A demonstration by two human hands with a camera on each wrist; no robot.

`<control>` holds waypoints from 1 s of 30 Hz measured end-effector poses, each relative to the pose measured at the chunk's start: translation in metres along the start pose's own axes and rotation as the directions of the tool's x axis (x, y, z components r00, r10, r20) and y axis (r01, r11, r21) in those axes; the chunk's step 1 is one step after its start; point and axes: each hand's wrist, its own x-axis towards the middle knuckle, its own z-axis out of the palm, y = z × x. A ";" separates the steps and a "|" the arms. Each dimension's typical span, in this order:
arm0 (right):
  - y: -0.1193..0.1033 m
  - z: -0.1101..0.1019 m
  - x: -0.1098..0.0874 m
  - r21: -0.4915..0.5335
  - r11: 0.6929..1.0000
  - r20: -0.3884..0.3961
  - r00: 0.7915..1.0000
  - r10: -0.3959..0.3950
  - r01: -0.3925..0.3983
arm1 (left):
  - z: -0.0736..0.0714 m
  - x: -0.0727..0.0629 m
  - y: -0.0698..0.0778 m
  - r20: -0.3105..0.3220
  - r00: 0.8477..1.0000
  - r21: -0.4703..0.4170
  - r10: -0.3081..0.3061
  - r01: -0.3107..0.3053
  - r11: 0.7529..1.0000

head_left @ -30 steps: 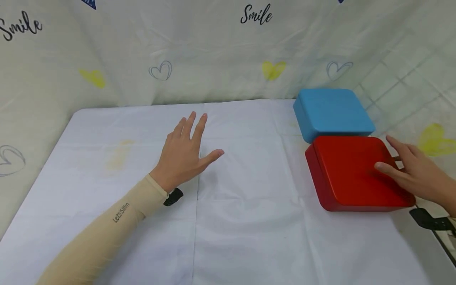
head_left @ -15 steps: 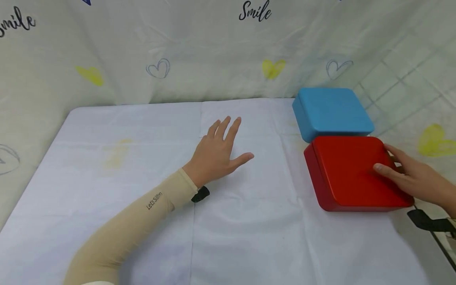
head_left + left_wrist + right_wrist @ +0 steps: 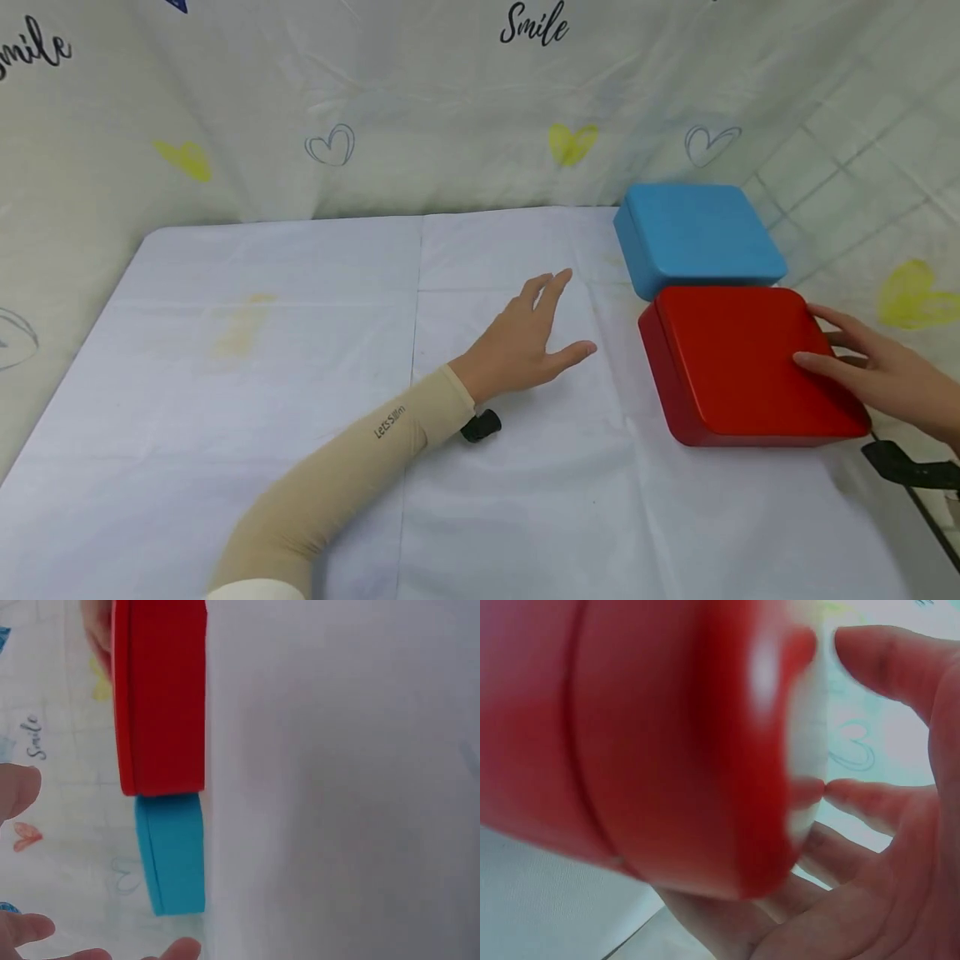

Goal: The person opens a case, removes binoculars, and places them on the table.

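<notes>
A red lidded box (image 3: 738, 367) with rounded corners lies on the white-covered table. My right hand (image 3: 877, 362) is at its right edge, the thumb over the lid. In the right wrist view one fingertip (image 3: 836, 787) touches the lid's glossy surface, while the thumb tip (image 3: 847, 645) stands just off it; other fingers pass behind the box's edge. A smaller blue box (image 3: 701, 233) sits directly behind the red one. To the left of both, my left hand (image 3: 525, 337) hovers over the cloth with spread fingers, holding nothing, its thumb pointing toward the red box.
The white cloth (image 3: 315, 333) covers the table, with a yellowish stain at its left. A printed curtain (image 3: 435, 92) with hearts and lettering hangs behind and at both sides. The table's right edge (image 3: 930, 525) runs close by the red box.
My left hand has moved rightward across the table toward the red box. My right hand has settled closer against that box's right edge. Both boxes stay in place.
</notes>
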 end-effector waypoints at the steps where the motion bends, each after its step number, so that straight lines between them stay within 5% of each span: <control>1: 0.000 -0.001 0.000 0.018 1.000 0.005 1.000 -0.001 0.001 | 0.004 0.002 0.002 0.015 1.000 -0.039 -0.002 0.003 0.999; 5: 0.002 -0.001 -0.001 0.070 0.998 0.023 1.000 -0.012 0.011 | 0.019 0.013 0.008 0.073 0.997 -0.241 -0.023 0.040 0.970; 10: 0.004 0.001 0.002 0.098 0.995 0.040 0.999 -0.003 -0.001 | 0.039 0.024 0.021 0.164 0.983 -0.468 -0.081 0.150 0.871; 15: 0.005 0.006 0.005 0.123 0.992 0.024 1.000 -0.011 0.008 | 0.055 0.031 0.034 0.229 0.965 -0.565 -0.130 0.240 0.790; 21: 0.004 0.010 0.007 0.155 0.988 0.027 0.999 -0.027 0.022 | 0.065 0.031 0.041 0.244 0.964 -0.656 -0.106 0.245 0.714; 24: 0.002 0.010 0.007 0.170 0.985 0.033 0.999 -0.033 0.027 | 0.067 0.031 0.044 0.249 0.965 -0.663 -0.087 0.235 0.711; 30: 0.000 0.010 0.008 0.182 0.983 0.039 0.999 -0.030 0.023 | 0.070 0.033 0.048 0.222 0.968 -0.588 -0.112 0.225 0.777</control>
